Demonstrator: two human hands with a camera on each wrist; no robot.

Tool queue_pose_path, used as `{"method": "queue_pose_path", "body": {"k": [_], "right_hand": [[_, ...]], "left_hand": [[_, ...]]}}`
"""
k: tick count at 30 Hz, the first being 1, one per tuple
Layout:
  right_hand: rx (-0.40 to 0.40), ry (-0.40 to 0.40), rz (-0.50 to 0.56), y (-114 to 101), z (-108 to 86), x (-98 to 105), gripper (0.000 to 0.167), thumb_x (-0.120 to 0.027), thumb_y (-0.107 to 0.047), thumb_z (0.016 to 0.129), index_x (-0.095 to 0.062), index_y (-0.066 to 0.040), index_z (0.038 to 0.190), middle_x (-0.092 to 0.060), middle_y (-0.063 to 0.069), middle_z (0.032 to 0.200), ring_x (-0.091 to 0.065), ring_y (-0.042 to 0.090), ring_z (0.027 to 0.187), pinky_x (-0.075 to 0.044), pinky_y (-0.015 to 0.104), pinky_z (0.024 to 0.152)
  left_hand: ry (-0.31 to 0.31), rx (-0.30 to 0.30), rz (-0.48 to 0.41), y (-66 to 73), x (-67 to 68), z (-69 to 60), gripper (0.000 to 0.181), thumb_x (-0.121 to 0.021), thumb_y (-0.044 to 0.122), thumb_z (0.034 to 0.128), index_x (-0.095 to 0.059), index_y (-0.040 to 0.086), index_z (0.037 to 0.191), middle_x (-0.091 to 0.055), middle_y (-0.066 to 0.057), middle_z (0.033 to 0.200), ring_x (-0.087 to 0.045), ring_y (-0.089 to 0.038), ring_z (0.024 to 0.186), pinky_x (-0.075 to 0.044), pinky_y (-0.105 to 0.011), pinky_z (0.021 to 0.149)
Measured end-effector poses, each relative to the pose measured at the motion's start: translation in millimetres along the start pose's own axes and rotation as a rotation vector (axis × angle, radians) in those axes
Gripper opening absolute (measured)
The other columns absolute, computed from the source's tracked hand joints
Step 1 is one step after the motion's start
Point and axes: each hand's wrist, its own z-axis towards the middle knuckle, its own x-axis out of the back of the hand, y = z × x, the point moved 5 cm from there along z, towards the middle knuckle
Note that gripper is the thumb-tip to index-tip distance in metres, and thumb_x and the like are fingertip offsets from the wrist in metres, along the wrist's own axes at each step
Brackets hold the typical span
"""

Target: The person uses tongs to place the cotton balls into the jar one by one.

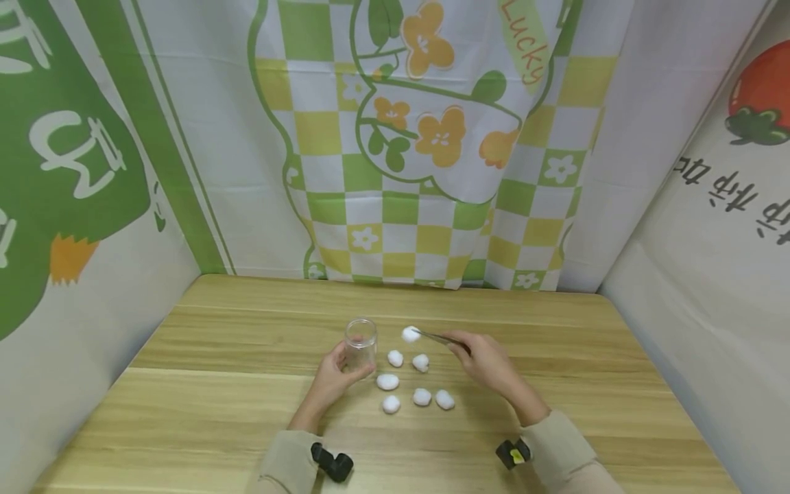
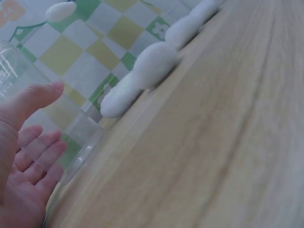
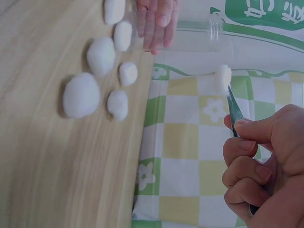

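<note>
A clear jar (image 1: pixel 361 346) stands upright on the table, and my left hand (image 1: pixel 333 376) holds it with thumb and fingers around its side. My right hand (image 1: pixel 484 358) grips tweezers (image 1: pixel 441 337), whose tips pinch a white cotton ball (image 1: pixel 410 334). In the right wrist view this cotton ball (image 3: pixel 222 79) hangs above the table, level with the jar's mouth. Several more cotton balls lie loose on the wood between my hands, among them one cotton ball (image 1: pixel 387 381) close beside the jar. The left wrist view shows the jar's base (image 2: pixel 83 156) on the tabletop.
The wooden table (image 1: pixel 234 391) ends at a checkered curtain (image 1: pixel 395 226) behind. Printed cloth walls (image 1: pixel 697 226) stand on both sides. Each sleeve carries a black wrist camera, such as the left camera (image 1: pixel 333 463).
</note>
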Motion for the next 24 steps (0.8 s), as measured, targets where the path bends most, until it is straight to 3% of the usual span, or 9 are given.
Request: {"method": "queue_pose_path", "body": {"k": [24], "right_hand": [[0.023,0.044,-0.062,-26.6,15.1,5.1,0.028,-0.057,-0.016,0.096,-0.066,-0.017,0.122,-0.062,0.0,0.068,-0.038,0.005,0.052,-0.027,0.018,0.047]], "left_hand": [[0.016,-0.012,0.019,0.7,0.2,-0.2,0.06,-0.076,0.012,0.0812,-0.049,0.003,0.135,-0.049,-0.023,0.144,-0.042,-0.042,0.137,-0.031,-0.057,0.118]]}}
